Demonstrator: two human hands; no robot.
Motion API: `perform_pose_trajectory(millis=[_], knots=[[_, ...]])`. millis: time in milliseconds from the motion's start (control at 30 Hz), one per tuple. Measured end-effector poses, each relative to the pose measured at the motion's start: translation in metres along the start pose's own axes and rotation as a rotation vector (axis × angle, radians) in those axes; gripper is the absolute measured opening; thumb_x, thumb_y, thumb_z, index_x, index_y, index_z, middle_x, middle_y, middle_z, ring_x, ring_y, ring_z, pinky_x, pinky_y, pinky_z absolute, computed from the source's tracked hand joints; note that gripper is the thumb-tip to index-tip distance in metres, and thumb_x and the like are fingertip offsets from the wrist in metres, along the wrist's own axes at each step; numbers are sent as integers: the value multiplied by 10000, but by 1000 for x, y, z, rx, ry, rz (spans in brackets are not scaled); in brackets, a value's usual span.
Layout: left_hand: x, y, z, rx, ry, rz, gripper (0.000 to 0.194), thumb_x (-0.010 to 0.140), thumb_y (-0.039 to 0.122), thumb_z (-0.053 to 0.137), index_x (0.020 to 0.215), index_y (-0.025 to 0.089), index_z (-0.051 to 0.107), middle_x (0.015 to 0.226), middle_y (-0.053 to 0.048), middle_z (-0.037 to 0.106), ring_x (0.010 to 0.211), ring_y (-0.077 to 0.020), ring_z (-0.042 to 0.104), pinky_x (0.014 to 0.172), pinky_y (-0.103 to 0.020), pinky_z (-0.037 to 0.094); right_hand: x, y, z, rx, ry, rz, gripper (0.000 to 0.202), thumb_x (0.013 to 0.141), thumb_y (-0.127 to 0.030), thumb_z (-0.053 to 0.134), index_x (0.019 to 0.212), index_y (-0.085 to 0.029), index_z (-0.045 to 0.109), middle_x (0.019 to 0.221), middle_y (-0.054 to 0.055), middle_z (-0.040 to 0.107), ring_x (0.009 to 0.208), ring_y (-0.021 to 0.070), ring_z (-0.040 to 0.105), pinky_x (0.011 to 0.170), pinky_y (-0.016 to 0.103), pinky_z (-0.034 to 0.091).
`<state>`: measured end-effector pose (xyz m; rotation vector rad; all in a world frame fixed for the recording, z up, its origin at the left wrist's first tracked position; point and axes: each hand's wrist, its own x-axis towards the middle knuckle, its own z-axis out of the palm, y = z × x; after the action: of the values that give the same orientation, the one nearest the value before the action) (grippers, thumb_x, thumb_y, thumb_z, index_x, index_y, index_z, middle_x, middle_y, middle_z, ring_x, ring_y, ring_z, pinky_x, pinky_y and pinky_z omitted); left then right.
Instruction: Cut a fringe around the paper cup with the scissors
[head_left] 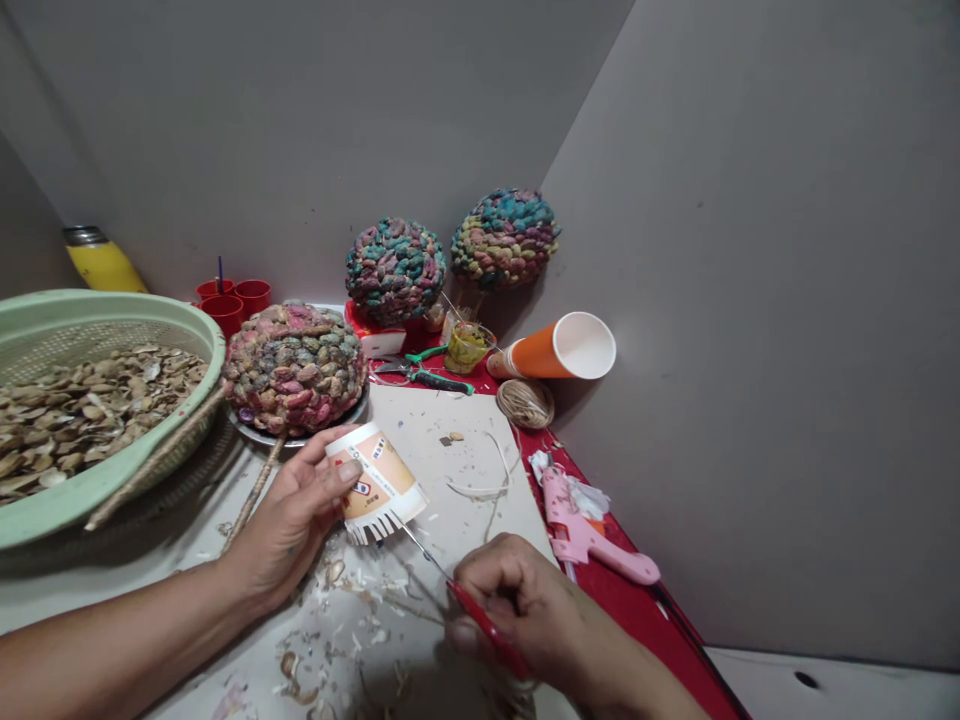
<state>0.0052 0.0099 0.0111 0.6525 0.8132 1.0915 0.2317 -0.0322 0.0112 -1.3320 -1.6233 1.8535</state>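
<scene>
A paper cup piece (384, 470), white with an orange print, has a row of cut strips along its lower edge. My left hand (289, 510) holds it at its left side, thumb across the print and fingers behind. My right hand (517, 610) is closed around the handles of red-handled scissors (484, 625). The scissor blades reach up and left to the fringed edge of the piece. Just beyond my left hand, a ball of coloured shells (296, 370) on a wrapped stick rests on a metal dish.
A green basket (112, 490) of shells stands at left. Two coloured shell balls (395, 270), green-handled pliers (424, 372), orange paper cups (551, 348) and twine (525, 402) are at the back. A pink glue gun (592, 535) lies at right. Scraps litter the board (420, 410).
</scene>
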Motion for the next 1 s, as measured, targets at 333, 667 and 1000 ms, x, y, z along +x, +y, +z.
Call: perform_pose_trajectory(millis=[333, 667, 1000], knots=[[-1, 2, 2, -15, -18, 3, 449, 761, 271, 806, 1172, 216, 635, 1022, -61, 762, 956, -221, 714, 852, -303, 525, 2, 9, 0, 5, 1, -20, 689, 661, -613, 820, 450, -162, 344, 423, -90, 274, 427, 10, 202, 384, 174, 124], [-3, 3, 2, -9, -24, 30, 476, 738, 288, 827, 1166, 219, 632, 1039, -69, 765, 981, -232, 710, 869, -300, 517, 3, 10, 1, 153, -34, 53, 692, 573, -700, 823, 448, -143, 432, 374, -87, 349, 338, -5, 273, 320, 126, 194], [-6, 7, 4, 22, -41, 100, 534, 713, 298, 840, 1189, 217, 612, 1045, -78, 756, 996, -265, 707, 834, -330, 549, 11, 24, 1, 449, -168, 38, 619, 528, -597, 875, 418, -120, 496, 346, -34, 460, 242, 20, 365, 260, 104, 298]])
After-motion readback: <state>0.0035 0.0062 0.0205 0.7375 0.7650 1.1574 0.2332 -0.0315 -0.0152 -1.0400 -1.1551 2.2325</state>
